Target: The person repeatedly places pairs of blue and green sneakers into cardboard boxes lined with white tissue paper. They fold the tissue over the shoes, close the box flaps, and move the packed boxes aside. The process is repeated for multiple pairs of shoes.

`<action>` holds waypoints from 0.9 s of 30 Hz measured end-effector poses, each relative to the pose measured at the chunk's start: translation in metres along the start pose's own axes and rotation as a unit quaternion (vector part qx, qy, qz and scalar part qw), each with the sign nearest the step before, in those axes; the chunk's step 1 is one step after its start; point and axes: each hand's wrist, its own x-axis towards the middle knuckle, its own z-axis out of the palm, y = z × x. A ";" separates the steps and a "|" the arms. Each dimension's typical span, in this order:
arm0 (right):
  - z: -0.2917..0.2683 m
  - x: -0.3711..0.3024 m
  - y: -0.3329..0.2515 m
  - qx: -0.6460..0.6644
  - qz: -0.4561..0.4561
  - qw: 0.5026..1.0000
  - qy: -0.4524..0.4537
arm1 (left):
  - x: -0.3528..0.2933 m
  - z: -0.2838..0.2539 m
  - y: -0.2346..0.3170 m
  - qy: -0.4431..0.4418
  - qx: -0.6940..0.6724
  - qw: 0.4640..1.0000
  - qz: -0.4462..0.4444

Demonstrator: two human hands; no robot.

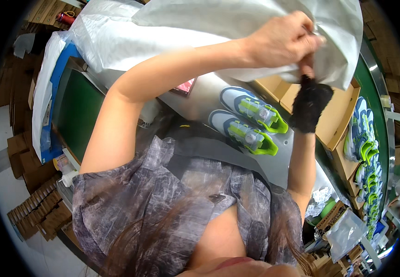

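White sheet (241, 23) spreads at one o'clock; at two, the left hand (283, 42) and gloved right hand (311, 105) pinch it, fingers closed.

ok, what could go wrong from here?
1. The thin white sheet might tear or crease: the bare left hand pinches it, and the gloved right hand's fingers are right beside that grip.
2. Its lower edge overlaps the open cardboard box in this view, so it could snag on the rim.
3. The pair of shoes lies close to the right forearm; a sweep could nudge them.
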 end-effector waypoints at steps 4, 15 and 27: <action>-0.061 0.053 0.067 0.129 -0.043 0.944 0.302 | 0.000 0.001 -0.033 -0.008 0.393 0.880 0.266; -0.255 -0.002 0.159 0.015 -0.009 0.823 0.567 | -0.034 -0.137 -0.186 0.000 0.740 0.673 0.014; -0.227 -0.038 0.099 -0.677 -0.183 0.651 0.290 | -0.005 -0.194 -0.205 0.021 0.108 0.862 -0.495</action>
